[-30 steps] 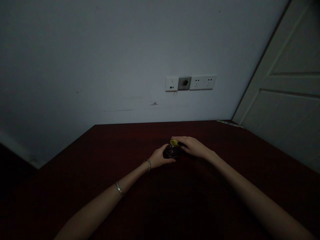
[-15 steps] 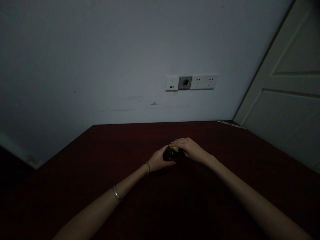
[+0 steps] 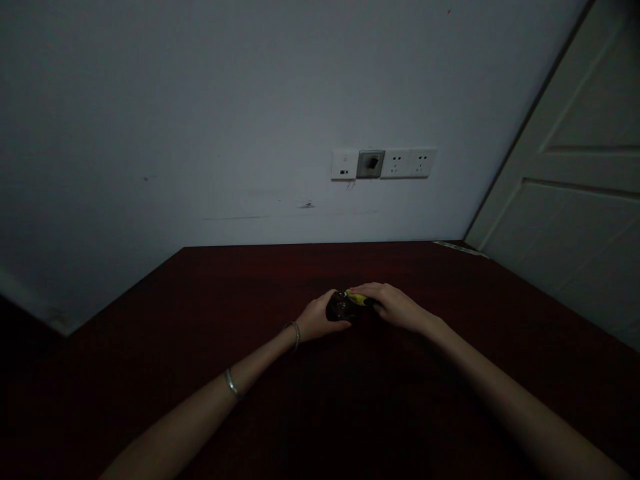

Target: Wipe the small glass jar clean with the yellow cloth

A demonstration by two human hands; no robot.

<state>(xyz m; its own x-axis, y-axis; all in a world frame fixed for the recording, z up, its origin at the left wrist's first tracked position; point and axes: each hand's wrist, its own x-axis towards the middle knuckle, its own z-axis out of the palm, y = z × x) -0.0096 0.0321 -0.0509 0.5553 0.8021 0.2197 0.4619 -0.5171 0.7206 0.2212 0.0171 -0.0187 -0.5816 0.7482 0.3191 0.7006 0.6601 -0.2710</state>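
A small dark round object (image 3: pixel 341 307) stands on the dark red table (image 3: pixel 250 287) between my hands. My left hand (image 3: pixel 316 318), with a bracelet at the wrist, is curled round its left side. My right hand (image 3: pixel 393 305) comes in from the right with its fingers closed on a small yellow and black thing (image 3: pixel 358 299) held at the top of the dark object. The room is dim, so I cannot make out what either object is.
A white wall rises behind the table, with a row of sockets (image 3: pixel 383 164) above the far edge. A white door (image 3: pixel 575 200) stands at the right. A pale strip (image 3: pixel 459 247) lies at the table's far right corner.
My right hand has closed from flat over the yellow piece into a pinch and drawn slightly right. The left hand has stayed on the dark object.
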